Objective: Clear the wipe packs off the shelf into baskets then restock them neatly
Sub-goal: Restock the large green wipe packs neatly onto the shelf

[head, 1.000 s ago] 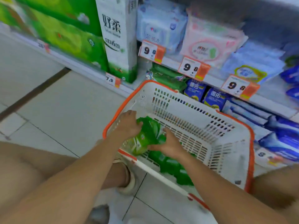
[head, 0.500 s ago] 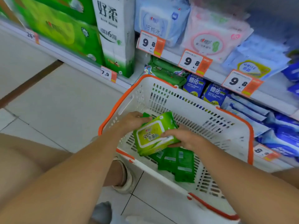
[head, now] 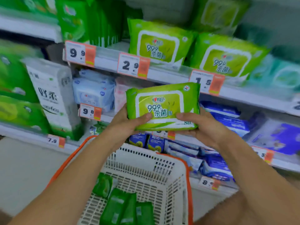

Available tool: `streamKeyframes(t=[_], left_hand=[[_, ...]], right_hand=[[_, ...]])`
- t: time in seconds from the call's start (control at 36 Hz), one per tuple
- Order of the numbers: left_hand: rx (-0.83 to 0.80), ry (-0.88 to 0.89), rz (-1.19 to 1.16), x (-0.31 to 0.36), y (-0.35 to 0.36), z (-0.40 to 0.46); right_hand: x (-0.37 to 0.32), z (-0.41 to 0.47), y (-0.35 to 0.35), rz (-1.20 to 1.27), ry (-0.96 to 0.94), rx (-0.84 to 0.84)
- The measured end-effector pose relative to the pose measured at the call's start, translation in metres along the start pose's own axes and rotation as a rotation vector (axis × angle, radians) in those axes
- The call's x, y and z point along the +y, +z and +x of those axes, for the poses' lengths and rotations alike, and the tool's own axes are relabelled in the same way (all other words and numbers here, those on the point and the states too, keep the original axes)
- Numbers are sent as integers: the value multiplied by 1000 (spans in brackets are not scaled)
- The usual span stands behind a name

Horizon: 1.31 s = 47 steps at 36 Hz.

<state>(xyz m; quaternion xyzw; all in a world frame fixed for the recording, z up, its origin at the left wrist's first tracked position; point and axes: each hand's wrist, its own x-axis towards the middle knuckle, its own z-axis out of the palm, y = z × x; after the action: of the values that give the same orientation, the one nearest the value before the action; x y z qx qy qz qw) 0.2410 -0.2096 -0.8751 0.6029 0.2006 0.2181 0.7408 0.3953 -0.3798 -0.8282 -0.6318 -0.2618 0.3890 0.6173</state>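
Note:
I hold a light-green wipe pack (head: 163, 105) in front of the shelves, label facing me. My left hand (head: 128, 122) grips its left end with the thumb across the front. My right hand (head: 201, 125) grips its right end the same way. Two matching light-green packs (head: 158, 43) (head: 227, 60) stand upright on the upper shelf (head: 170, 73) above it. Below my arms sits a white basket with an orange rim (head: 188, 176), holding several dark-green wipe packs (head: 125, 207).
Price tags (head: 133, 65) line the shelf edges. Tall white and green tissue packs (head: 53, 96) stand at the left. Pale blue packs (head: 94, 91) and dark blue packs (head: 227, 117) fill the middle and lower shelves. Light floor tiles (head: 24, 168) lie left of the basket.
Both hands lifted the light-green pack out of the basket and raised it to shelf height. The view tilted up, bringing the upper shelf into sight.

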Motion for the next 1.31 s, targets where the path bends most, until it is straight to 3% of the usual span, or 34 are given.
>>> streamKeyframes(t=[0.19, 0.33, 0.47, 0.67, 0.78, 0.92, 1.03, 1.31], left_hand=[[-35, 111, 77, 38, 50, -5], [22, 283, 96, 97, 83, 3], [32, 408, 313, 170, 111, 49], [-8, 341, 567, 206, 142, 121], [26, 390, 660, 227, 157, 154], [83, 402, 1043, 215, 169, 190], [80, 372, 1159, 207, 175, 226], [93, 406, 1050, 199, 180, 300]], right_hand=[[-38, -30, -20, 145, -84, 121], [-83, -43, -32, -36, -336, 192], [-148, -28, -63, -188, -511, 363], [-187, 25, -107, -384, -554, 557], [-209, 46, -138, -405, -548, 537], [-210, 79, -169, -601, -475, 433], [-205, 113, -188, -651, -512, 480], [-219, 174, -205, -915, -476, 516]])
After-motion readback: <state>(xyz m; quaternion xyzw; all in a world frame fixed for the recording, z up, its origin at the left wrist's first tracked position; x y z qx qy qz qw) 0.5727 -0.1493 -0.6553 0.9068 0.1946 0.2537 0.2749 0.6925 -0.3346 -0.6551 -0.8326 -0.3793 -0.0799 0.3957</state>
